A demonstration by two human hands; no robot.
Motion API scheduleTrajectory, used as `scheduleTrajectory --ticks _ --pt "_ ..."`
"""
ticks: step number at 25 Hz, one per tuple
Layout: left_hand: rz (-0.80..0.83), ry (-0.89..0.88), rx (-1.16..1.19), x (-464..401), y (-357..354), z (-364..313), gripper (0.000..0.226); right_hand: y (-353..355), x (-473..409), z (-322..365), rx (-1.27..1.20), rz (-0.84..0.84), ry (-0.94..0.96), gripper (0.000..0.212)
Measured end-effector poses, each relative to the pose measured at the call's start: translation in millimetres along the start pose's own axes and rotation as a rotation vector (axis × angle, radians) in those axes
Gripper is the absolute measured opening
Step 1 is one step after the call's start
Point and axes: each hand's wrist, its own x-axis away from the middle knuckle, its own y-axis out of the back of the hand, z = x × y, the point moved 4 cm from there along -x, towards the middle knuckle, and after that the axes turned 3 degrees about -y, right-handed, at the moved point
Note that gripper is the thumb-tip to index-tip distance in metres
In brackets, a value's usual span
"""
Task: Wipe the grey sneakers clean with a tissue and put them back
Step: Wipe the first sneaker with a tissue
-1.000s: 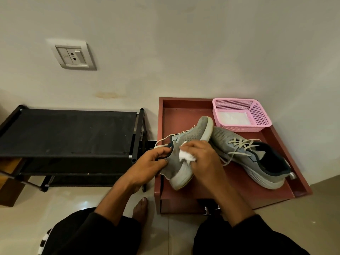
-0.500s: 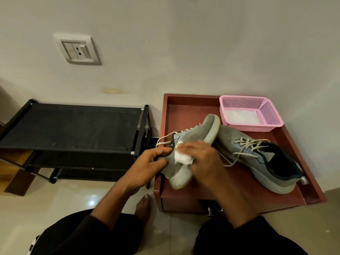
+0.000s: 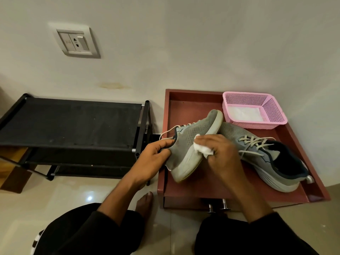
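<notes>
So, mid-wipe right now. Left hand (image 3: pixel 156 153) gripping the heel collar of one grey sneaker (image 3: pixel 191 142), thumb hooked over the dark rim, rest of the fingers curled behind the heel. Shoe held tilted on its side over the near-left part of the red tray (image 3: pixel 187 107), toe pointing up and away toward the far edge, pale sole facing right. Can't tell if the heel actually touches the tray floor or just hangs above it.

Right hand (image 3: pixel 220 153) pinching a scrunched white tissue (image 3: pixel 202 149) between thumb and curled fingers, pressed against the side of that shoe near where mesh meets sole.

Second grey sneaker (image 3: pixel 266 157) lying flat on the tray, heel at the near-right corner, toe tucked just behind the held shoe's toe, laces loose on top. Pretty snug between the two.

Pink basket (image 3: pixel 274 115) parked in the far-right corner, something white and flat inside. Bare red floor showing along the far-left strip and a bit near the front edge, so some room there.

Left of the tray: black shoe rack (image 3: pixel 70 122), top shelf bare, sitting just beside the tray's left wall. Wall socket (image 3: pixel 77 43) up above it. Bare foot (image 3: pixel 145 203) on the floor tiles by the tray's near-left corner.
</notes>
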Motion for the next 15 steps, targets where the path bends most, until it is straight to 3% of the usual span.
scheduleTrajectory --ticks 2,5,8,12,15 --pt "-0.014 -0.003 0.005 -1.5 -1.3 3.4 0.036 -0.1 7.4 3.5 0.019 -0.023 -0.05 0.04" --pt "-0.025 -0.014 -0.004 -4.5 -4.9 8.3 0.024 -12.8 36.8 43.5 -0.024 0.109 0.15 0.031" --pt "-0.065 -0.019 -0.019 -7.0 -4.2 12.1 0.024 -10.0 31.3 41.2 -0.053 0.17 0.25 0.032" --pt "-0.21 -0.06 -0.223 -10.1 -5.5 16.6 0.026 1.7 13.9 14.8 -0.036 0.042 0.079 0.033" --pt "-0.263 -0.084 -0.262 -14.9 -7.1 16.7 0.039 -8.6 34.8 36.4 -0.028 0.14 0.173 0.041"
